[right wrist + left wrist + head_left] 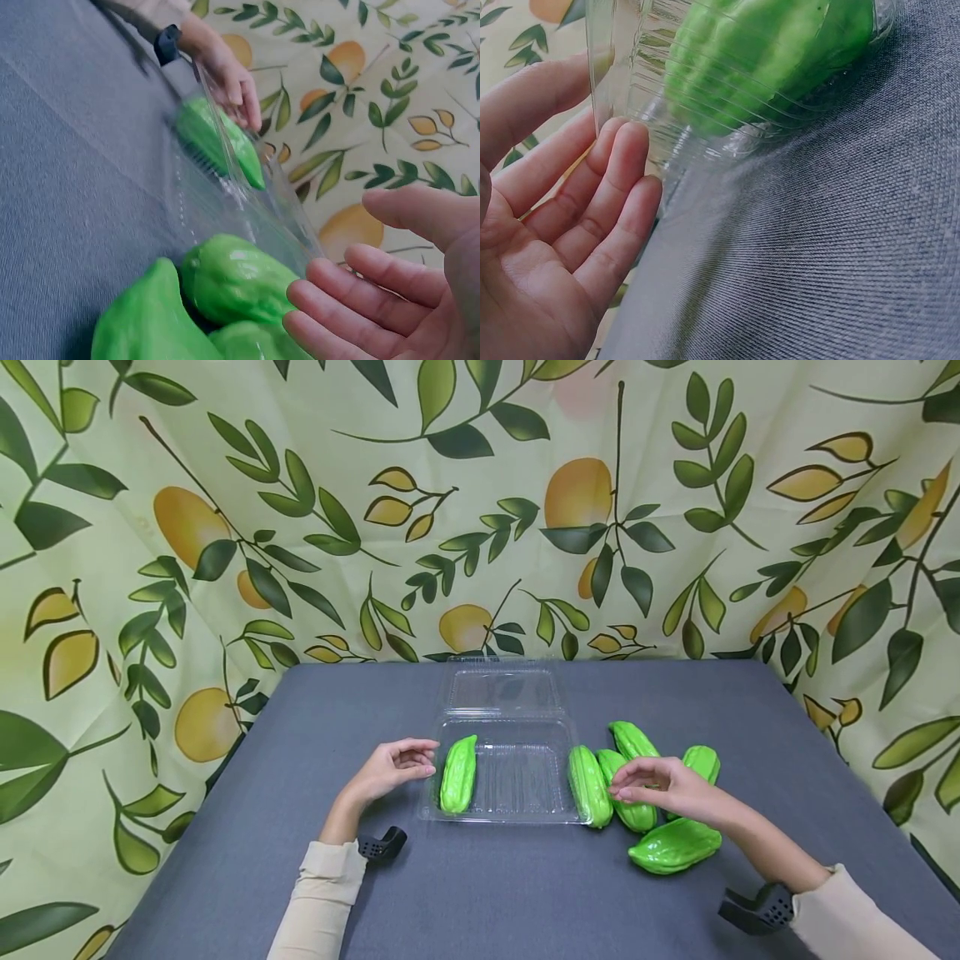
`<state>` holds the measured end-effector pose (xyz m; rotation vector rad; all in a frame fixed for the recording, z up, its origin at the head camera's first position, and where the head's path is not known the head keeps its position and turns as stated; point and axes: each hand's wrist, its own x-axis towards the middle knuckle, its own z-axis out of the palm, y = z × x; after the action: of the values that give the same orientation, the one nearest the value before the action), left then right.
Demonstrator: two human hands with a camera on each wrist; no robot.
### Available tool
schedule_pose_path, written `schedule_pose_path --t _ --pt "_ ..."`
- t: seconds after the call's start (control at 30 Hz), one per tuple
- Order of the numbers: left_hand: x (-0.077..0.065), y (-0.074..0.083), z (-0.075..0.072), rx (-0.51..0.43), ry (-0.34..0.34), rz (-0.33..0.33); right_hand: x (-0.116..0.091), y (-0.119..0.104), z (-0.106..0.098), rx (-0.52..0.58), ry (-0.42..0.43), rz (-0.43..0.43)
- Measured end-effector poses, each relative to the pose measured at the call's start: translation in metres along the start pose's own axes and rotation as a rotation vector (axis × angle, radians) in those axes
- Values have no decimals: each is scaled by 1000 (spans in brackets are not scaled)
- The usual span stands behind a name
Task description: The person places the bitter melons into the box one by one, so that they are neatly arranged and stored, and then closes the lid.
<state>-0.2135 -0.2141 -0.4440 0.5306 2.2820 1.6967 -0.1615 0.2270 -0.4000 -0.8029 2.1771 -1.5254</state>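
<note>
A clear plastic clamshell container (525,814) lies with its lid (506,689) folded back. One green bitter-melon-like vegetable (458,775) sits lengthwise along its left side. At the left rim is my left hand (393,768), fingers loosely bent; in the left wrist view its fingertips (634,142) are right at the clear wall. Over the pile to the right hovers my right hand (663,785), palm empty, fingers (322,326) relaxed and apart. Below it are several more vegetables, one (590,785) against the container's right edge and another (675,846) nearest me.
A grey cloth (495,893) covers the table. Behind it and at both sides hangs a curtain (480,527) printed with fruit and leaves. Another vegetable (702,763) lies at the pile's right edge, partly behind my right hand. Both wrists wear black camera mounts (382,845).
</note>
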Motion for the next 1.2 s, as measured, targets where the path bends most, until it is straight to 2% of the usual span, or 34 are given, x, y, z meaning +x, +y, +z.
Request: schedule_pose_path --t 0.13,0.47,0.83,1.0,1.1,1.2 --pt "0 0 0 -3 3 0 -7 2 -5 -56 3 -12" --pt "0 -1 1 -5 5 13 -25 11 -22 -95 -29 -76" --pt "0 2 1 -8 -1 7 -45 27 -40 -17 -127 -145" --pt "0 1 1 -9 -3 10 -53 34 -43 64 -158 -166" --pt "0 1 1 -8 -1 18 -57 36 -43 112 -183 -163" --pt "-1 1 1 -7 2 20 -60 39 -41 114 -195 -143"
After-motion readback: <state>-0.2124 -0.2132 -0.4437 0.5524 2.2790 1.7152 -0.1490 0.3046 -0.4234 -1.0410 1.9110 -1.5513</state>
